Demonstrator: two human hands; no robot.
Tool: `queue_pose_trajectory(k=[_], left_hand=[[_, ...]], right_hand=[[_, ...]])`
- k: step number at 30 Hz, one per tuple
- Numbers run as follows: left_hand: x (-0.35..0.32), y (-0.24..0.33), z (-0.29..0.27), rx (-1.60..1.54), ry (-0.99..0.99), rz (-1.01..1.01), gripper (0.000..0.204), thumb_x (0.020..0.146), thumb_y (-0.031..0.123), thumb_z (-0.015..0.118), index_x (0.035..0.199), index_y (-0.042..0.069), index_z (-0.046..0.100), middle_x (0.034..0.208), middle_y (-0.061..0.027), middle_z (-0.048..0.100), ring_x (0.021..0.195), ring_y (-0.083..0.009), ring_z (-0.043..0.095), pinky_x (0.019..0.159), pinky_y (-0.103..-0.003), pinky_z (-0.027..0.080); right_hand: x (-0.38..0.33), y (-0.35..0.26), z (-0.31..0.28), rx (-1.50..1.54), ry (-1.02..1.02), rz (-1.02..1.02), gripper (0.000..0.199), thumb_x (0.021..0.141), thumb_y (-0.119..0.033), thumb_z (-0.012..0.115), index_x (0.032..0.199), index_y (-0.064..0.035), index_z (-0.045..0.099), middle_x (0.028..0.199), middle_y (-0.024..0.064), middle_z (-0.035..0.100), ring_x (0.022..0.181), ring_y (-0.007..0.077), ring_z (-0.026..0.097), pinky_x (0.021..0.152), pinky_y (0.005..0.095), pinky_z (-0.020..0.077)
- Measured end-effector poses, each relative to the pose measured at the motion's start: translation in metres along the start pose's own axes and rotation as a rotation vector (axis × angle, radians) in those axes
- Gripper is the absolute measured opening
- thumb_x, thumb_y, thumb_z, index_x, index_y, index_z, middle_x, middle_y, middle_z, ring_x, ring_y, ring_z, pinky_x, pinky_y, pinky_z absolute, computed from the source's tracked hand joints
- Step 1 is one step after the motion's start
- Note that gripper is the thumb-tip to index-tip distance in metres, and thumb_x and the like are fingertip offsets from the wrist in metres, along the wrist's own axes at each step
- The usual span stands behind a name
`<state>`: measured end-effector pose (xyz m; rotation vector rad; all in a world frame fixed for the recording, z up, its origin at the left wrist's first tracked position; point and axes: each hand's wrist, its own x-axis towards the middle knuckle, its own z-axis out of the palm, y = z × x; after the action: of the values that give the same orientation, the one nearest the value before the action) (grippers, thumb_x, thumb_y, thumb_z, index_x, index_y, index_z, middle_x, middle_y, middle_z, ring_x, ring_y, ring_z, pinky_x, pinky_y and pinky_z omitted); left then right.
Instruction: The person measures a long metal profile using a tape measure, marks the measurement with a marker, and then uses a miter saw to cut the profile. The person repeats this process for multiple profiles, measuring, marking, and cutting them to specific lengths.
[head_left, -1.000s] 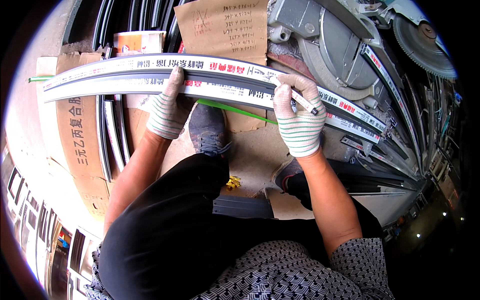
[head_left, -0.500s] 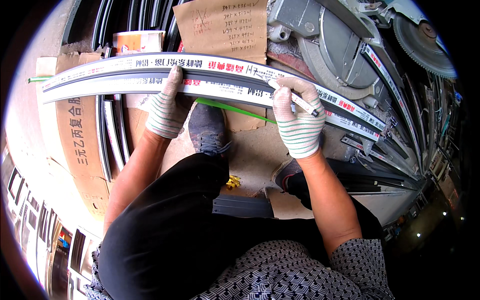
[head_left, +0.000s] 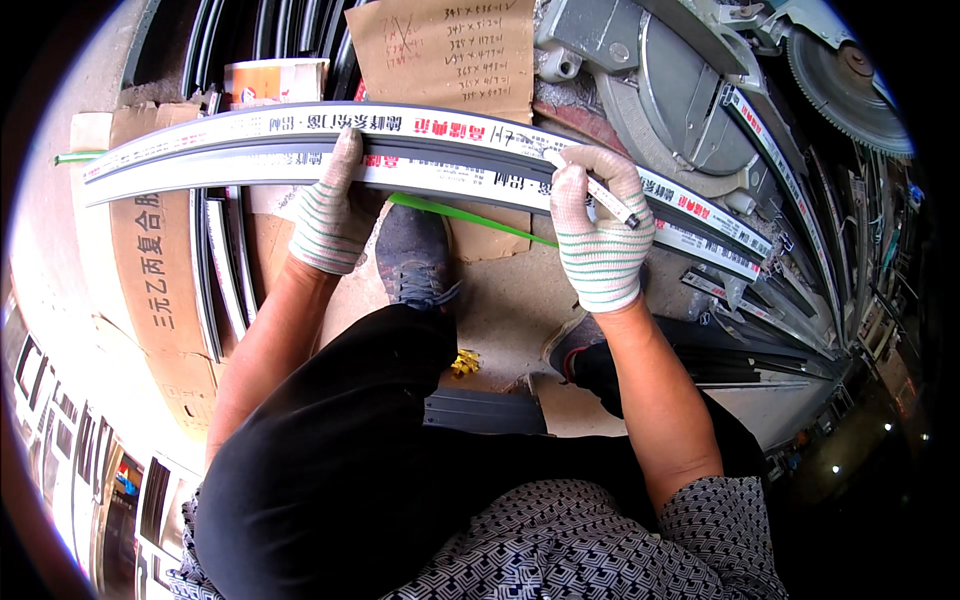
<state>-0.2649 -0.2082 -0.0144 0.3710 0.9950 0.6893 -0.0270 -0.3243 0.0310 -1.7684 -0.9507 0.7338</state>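
Note:
Across my front lies a long grey metal profile (head_left: 440, 152), bowed by the lens, with printed white film on its two long faces. My left hand (head_left: 328, 220), in a white glove with green stripes, is closed around it left of the middle. Its thumb lies over the top and its fingers are hidden beneath. A white marker pen (head_left: 610, 202) is pinched in my gloved right hand (head_left: 604, 245). The pen's tip is at the far white face, just right of some dark handwritten strokes (head_left: 508, 136).
Beyond the profile is a brown cardboard sheet (head_left: 440, 60) with handwriting. A grey saw machine (head_left: 660, 90) and a toothed round blade (head_left: 850, 80) stand at the far right. Other profiles (head_left: 790, 170) lie at right. A green strip (head_left: 465, 218) runs beneath the workpiece, near my shoes (head_left: 415, 255).
My right hand and the marker pen have shifted slightly to the right along the profile. My left hand keeps its hold, nearly unmoved.

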Motion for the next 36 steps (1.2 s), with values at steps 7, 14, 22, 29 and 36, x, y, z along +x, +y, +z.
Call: queue_pose_trajectory(k=[7,14,22,29,36], left_hand=[[0.000,0.000,0.000,0.018,0.000,0.005,0.047,0.101,0.039,0.067,0.131,0.005,0.059,0.122,-0.0122,0.070,0.114,-0.0229,0.068,0.106,-0.041,0.053],[-0.002,0.004,0.003,-0.079,-0.033,-0.029,0.038,0.100,0.027,0.071,0.129,0.006,0.060,0.119,-0.0073,0.070,0.113,-0.0181,0.067,0.103,-0.035,0.054],[-0.002,0.003,0.002,-0.079,-0.031,-0.016,0.039,0.099,0.028,0.071,0.129,0.006,0.060,0.120,-0.0069,0.070,0.113,-0.0178,0.067,0.104,-0.036,0.053],[-0.001,0.003,0.002,-0.049,-0.021,-0.010,0.042,0.099,0.031,0.071,0.131,0.006,0.059,0.120,-0.0071,0.069,0.114,-0.0180,0.066,0.105,-0.036,0.052],[0.002,-0.001,-0.002,-0.022,-0.003,0.003,0.046,0.101,0.037,0.068,0.132,0.005,0.059,0.122,-0.0120,0.070,0.115,-0.0224,0.068,0.107,-0.042,0.052]], right_hand=[[-0.001,0.002,-0.001,0.003,-0.003,-0.012,0.015,0.096,-0.010,0.068,0.110,-0.0054,0.068,0.099,0.0083,0.075,0.085,0.0143,0.070,0.081,0.0310,0.0570],[0.001,0.002,-0.003,-0.014,-0.029,-0.094,0.014,0.095,-0.009,0.068,0.108,-0.0050,0.068,0.097,0.0083,0.074,0.084,0.0140,0.070,0.079,0.0305,0.0570],[-0.001,0.000,-0.002,0.039,-0.009,0.020,0.013,0.096,-0.008,0.068,0.109,-0.0046,0.068,0.096,0.0069,0.074,0.083,0.0131,0.069,0.079,0.0304,0.0570],[0.003,-0.002,0.001,0.041,-0.018,-0.025,0.014,0.096,-0.007,0.068,0.110,-0.0044,0.069,0.099,0.0076,0.075,0.084,0.0130,0.070,0.079,0.0301,0.0570],[-0.004,-0.007,-0.006,-0.026,-0.043,-0.090,0.015,0.093,-0.004,0.068,0.108,-0.0048,0.068,0.099,0.0083,0.074,0.086,0.0147,0.070,0.080,0.0308,0.0569]])
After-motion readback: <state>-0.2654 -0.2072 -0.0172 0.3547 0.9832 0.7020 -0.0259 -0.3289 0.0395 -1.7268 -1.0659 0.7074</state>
